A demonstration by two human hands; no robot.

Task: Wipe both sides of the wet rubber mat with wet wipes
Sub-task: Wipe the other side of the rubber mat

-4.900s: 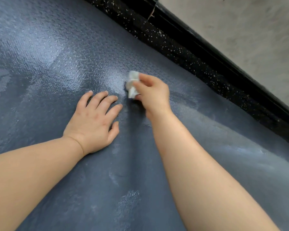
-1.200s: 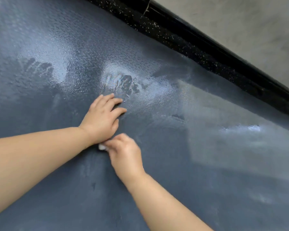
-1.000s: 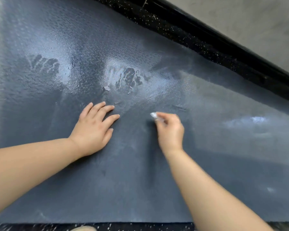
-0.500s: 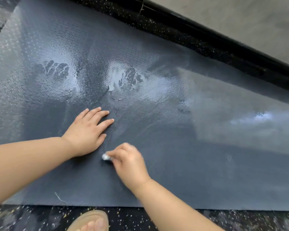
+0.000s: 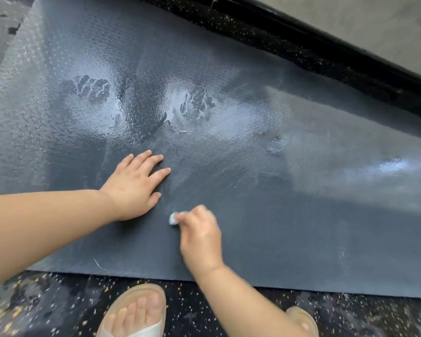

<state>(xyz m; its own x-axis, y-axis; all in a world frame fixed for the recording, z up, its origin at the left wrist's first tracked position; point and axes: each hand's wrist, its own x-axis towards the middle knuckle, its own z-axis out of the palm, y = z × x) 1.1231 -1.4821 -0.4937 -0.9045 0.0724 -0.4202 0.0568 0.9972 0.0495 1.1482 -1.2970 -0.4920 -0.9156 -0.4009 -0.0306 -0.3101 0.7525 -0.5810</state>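
The right hand (image 5: 201, 235) is clenched around a small white wipe (image 5: 173, 218), wadded into a lump that just pokes out past the fingertips and presses down on the mat (image 5: 301, 239). The hand is blurred, so I'd say it is mid-stroke. Just beside it the left hand (image 5: 134, 190) lies flat with its fingers straight and spread, holding nothing and weighing the sheet down. The mat is spread flat on the floor (image 5: 46, 307), its near edge just ahead of the person's pale sandal (image 5: 134, 312). The step in hand looks like scrubbing the upward face near that edge. Whether the underside has been done I cannot tell. The mat is a thin, dark grey-blue rubber sheet, embossed all over with a fine pebbled grain. It is dull and drier-looking around the hands and glossy with a film of water farther off, where two handprints (image 5: 90, 87) (image 5: 197, 103) show in the sheen. The next move, to my eye, calls for firm pressure to work the wad into that grain and for reaching out toward the shiny patches. The wipe is so small that it may soon need replacing. The floor is black and flecked with pale chips, and a glossy black kerb (image 5: 326, 52) runs along the mat's far side.
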